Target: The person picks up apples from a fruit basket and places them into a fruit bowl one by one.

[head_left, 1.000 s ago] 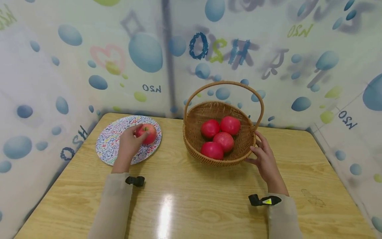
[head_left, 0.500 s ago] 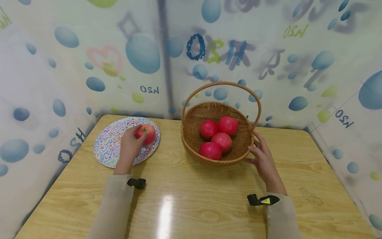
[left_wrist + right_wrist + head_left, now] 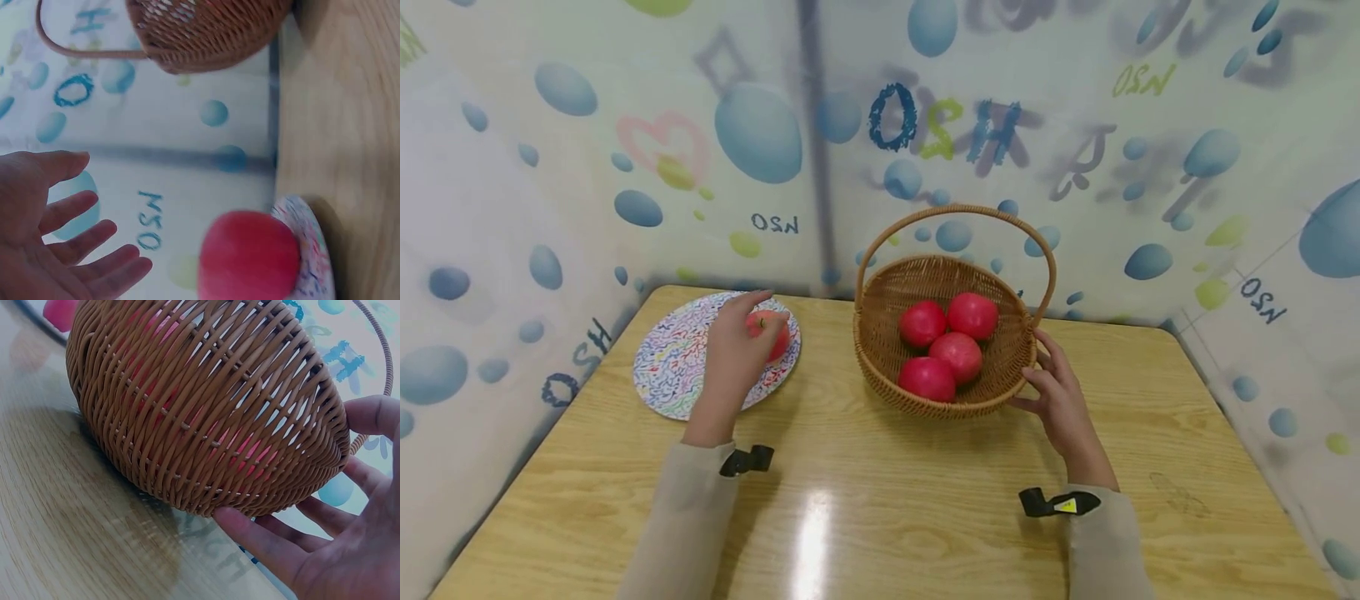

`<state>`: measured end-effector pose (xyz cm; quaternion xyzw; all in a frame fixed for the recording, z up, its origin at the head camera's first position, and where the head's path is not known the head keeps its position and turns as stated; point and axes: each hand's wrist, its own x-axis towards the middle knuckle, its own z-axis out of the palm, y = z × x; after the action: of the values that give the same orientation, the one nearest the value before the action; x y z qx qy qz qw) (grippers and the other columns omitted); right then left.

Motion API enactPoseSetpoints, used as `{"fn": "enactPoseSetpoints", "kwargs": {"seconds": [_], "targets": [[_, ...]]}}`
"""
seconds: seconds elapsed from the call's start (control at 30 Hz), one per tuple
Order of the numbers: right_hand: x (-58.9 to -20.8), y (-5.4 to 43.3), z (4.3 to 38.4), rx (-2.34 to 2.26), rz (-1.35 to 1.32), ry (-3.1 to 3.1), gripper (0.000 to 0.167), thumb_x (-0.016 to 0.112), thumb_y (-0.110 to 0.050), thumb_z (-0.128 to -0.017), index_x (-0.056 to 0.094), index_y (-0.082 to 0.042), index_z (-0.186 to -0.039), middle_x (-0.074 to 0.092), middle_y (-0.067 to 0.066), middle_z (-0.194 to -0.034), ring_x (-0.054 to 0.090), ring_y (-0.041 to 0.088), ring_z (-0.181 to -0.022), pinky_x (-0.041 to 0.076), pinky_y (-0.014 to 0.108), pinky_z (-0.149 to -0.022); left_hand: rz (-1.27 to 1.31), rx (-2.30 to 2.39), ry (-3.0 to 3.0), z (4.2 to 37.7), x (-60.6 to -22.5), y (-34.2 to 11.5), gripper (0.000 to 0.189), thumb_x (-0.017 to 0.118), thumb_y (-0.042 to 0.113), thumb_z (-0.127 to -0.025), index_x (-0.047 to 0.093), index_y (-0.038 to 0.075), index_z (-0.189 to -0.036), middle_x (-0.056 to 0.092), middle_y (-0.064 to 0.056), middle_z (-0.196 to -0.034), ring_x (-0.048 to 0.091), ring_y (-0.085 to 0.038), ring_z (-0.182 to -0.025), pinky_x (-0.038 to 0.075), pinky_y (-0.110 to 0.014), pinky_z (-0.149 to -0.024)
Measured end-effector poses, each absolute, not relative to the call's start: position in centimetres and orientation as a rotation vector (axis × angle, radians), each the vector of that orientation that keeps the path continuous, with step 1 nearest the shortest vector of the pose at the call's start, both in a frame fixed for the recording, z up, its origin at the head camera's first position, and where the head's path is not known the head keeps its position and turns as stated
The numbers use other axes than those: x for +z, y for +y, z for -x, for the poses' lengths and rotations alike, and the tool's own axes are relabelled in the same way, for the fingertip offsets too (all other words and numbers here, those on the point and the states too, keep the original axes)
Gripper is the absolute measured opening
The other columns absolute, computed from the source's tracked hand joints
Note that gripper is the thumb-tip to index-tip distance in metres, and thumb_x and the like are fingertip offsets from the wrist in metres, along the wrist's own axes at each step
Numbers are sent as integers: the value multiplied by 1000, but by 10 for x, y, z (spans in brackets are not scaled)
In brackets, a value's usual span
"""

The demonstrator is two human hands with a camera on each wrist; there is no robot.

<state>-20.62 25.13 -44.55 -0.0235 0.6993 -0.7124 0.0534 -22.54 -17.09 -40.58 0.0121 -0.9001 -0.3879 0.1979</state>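
A red apple (image 3: pixel 771 335) sits on the patterned plate (image 3: pixel 670 362), partly hidden by my left hand (image 3: pixel 733 350). That hand hovers over it with fingers spread. In the left wrist view, clear space shows between the apple (image 3: pixel 250 256) and the left hand (image 3: pixel 69 237), whose palm holds nothing. My right hand (image 3: pixel 1063 396) holds the right side of a wicker basket (image 3: pixel 880 342). From the right wrist view, the right hand's (image 3: pixel 350 531) digits lie along the basket's (image 3: pixel 206 419) rim and woven outside. Several red apples (image 3: pixel 955 357) lie in the basket.
A wooden table (image 3: pixel 880 500) bears the plate at back left and the basket at back centre. The basket's arched handle (image 3: pixel 955 210) stands upright. Behind runs a patterned wall (image 3: pixel 850 192), with side walls left and right.
My left hand has let go of the apple on the plate, its fingers spreading and lifting slightly. The right hand stays on the basket. The view has shifted slightly.
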Motion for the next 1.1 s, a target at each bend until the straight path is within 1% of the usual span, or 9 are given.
{"fn": "enactPoseSetpoints", "kwargs": {"seconds": [0.07, 0.17, 0.3, 0.33, 0.4, 0.5, 0.73, 0.9, 1.1], "targets": [[-445, 251, 206, -2169, 73, 2117, 61, 39, -14, -107, 17, -26, -162, 11, 18, -169, 25, 52, -149, 60, 25, -78, 43, -1100, -2516, 222, -399, -161, 45, 71, 24, -96, 62, 7, -136, 59, -18, -142, 51, -38, -136, 42, -56, -113], [-445, 252, 205, -2168, 67, 2105, 62, 39, -14, -107, 16, -27, -163, 9, 18, -169, 24, 52, -150, 60, 25, -78, 149, -1113, -2534, 216, -390, -145, 46, 71, 25, -95, 62, 8, -137, 58, -18, -143, 61, -38, -117, 50, -54, -101], [-444, 254, 205, -2167, 81, 2099, 62, 39, -16, -107, 15, -28, -163, 8, 18, -170, 23, 53, -150, 60, 25, -78, 265, -1197, -2560, 210, -383, -123, 46, 72, 27, -95, 62, 10, -137, 57, -14, -144, 63, -33, -111, 58, -48, -90], [-444, 254, 205, -2167, 87, 2100, 62, 39, -16, -108, 15, -29, -163, 7, 18, -170, 22, 53, -150, 60, 25, -78, 290, -1229, -2562, 209, -382, -118, 46, 72, 26, -95, 62, 10, -137, 57, -13, -144, 63, -33, -116, 60, -47, -89], [-443, 254, 206, -2165, 97, 2104, 61, 40, -17, -108, 15, -30, -163, 6, 17, -170, 23, 53, -150, 60, 25, -78, 333, -1275, -2574, 209, -382, -108, 46, 73, 27, -94, 62, 12, -137, 56, -11, -145, 59, -32, -127, 59, -48, -94], [-443, 253, 206, -2159, 99, 2108, 62, 41, -18, -108, 15, -30, -163, 5, 16, -171, 23, 52, -150, 60, 25, -78, 419, -1271, -2597, 209, -380, -91, 47, 74, 28, -93, 63, 13, -136, 56, -9, -144, 59, -31, -127, 60, -46, -93], [-444, 251, 209, -2174, 98, 2089, 62, 42, -17, -108, 16, -29, -162, 7, 18, -170, 25, 52, -149, 60, 26, -78, 617, -1053, -2822, 219, -367, -52, 55, 72, 35, -95, 58, 11, -142, 55, -9, -146, 56, -28, -133, 49, -46, -110], [-446, 247, 213, -2174, 106, 2095, 61, 41, -15, -107, 17, -27, -162, 9, 18, -170, 26, 52, -149, 61, 27, -77, 706, -1057, -2950, 231, -368, -39, 60, 72, 37, -94, 55, 11, -145, 54, -10, -148, 52, -27, -137, 46, -45, -114], [-447, 253, 210, -2160, 79, 2120, 61, 40, -15, -107, 17, -28, -162, 10, 17, -170, 28, 52, -148, 61, 27, -77, 807, -1339, -2928, 245, -375, -25, 53, 73, 32, -93, 60, 11, -140, 61, -9, -143, 52, -28, -138, 47, -45, -112]]}}
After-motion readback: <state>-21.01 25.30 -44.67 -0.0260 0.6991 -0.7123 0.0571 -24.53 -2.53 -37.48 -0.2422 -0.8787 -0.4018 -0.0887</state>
